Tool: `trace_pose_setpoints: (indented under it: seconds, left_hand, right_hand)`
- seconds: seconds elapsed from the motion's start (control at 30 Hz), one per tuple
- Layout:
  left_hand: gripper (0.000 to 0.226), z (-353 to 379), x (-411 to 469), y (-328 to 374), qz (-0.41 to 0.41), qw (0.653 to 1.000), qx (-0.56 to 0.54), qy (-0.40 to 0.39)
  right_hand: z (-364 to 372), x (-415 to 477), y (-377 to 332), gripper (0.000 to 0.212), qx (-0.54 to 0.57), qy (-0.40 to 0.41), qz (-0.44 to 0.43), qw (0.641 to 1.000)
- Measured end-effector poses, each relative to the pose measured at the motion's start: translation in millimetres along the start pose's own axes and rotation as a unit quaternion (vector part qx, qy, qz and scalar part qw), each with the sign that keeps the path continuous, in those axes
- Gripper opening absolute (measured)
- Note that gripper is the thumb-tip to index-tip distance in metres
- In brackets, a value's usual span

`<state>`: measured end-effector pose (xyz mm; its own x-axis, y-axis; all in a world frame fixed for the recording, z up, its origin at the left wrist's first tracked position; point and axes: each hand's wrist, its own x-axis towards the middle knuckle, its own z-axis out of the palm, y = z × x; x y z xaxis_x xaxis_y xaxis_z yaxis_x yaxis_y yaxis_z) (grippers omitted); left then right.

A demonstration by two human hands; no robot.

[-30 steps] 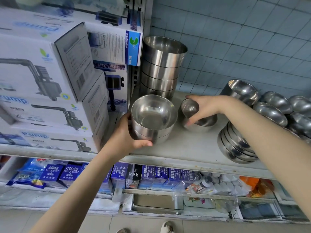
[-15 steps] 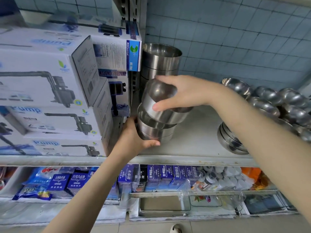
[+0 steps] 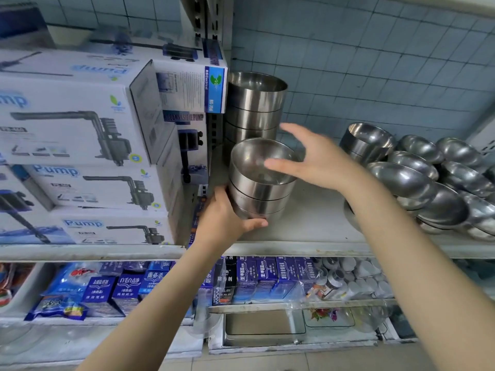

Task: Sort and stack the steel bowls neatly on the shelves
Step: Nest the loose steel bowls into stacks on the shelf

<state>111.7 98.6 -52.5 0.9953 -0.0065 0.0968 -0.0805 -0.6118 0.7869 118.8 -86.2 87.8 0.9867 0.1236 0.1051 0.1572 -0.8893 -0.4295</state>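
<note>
Bowls: shiny steel, nested in a short stack (image 3: 261, 183) near the front edge of the shelf (image 3: 308, 228), towards its left end.
Left hand (image 3: 227, 220): grips the stack's base.
Right hand (image 3: 316, 159): fingers spread straight, over the top bowl's rim.

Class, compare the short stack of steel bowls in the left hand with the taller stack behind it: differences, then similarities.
The short stack shows three bowls; the back stack rises higher. The left hand grips the short stack's base; nothing touches the back stack. The short stack is nearer the front of the shelf; the back stack stands beside a pump box. Both are upright, nested steel bowls.
</note>
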Motion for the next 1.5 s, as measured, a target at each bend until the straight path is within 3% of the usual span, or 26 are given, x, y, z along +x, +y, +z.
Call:
trace_pose_setpoints:
  seconds: [0.1, 0.17, 0.37, 0.43, 0.53, 0.73, 0.93, 1.5]
  left_hand:
    - [0.112, 10, -2, 6, 0.004, 1.000, 0.011, 0.007]
    - [0.112, 19, -4, 12, 0.007, 1.000, 0.020, 0.017]
    - [0.108, 56, -6, 40, 0.014, 0.999, 0.027, 0.043]
    - [0.107, 67, -8, 49, 0.014, 0.998, 0.029, 0.050]
    - [0.104, 75, -9, 53, -0.005, 0.999, 0.019, 0.051]
    - [0.110, 77, -11, 51, -0.047, 0.998, -0.016, 0.039]
    - [0.114, 81, -13, 54, -0.059, 0.997, -0.030, 0.049]
    - [0.116, 76, -2, 42, -0.045, 0.998, -0.041, 0.007]
  right_hand:
    - [2, -40, 48, 0.085, -0.021, 0.212, 0.021, 0.977]
    - [9, -68, 80, 0.086, 0.007, 0.315, 0.044, 0.948]
    - [30, -125, 135, 0.094, 0.091, 0.448, 0.132, 0.880]
    - [37, -134, 151, 0.101, 0.154, 0.429, 0.166, 0.874]
    - [52, -138, 174, 0.113, 0.256, 0.340, 0.212, 0.880]
    - [66, -121, 212, 0.115, 0.288, 0.280, 0.195, 0.895]
    - [63, -78, 224, 0.099, 0.287, 0.236, 0.130, 0.919]
    - [54, 40, 225, 0.072, 0.315, 0.162, 0.055, 0.934]
